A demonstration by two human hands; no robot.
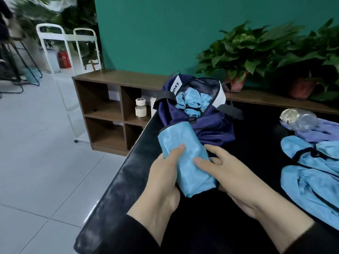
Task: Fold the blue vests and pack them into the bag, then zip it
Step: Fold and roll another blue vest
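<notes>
Both hands grip one rolled vest (185, 156) above the black table (128, 180) — the left hand (163, 178) wraps its near-left side, the right hand (229, 173) holds the other. The roll's long axis points up and away, its far end just short of the open bag (207, 125), which lies straight ahead with rolled vests (192, 101) already inside — neither hand looks clearly nearer.

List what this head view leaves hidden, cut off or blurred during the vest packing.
- Bag depth: packed vests cover it.
- Loose vests: cut by the right edge, so no count.
- Right hand fingertips: behind the rolled vest.
- Bag label: partly folded, unreadable.
- Left hand palm: under the roll.
- Top-left corner: blurred.
</notes>
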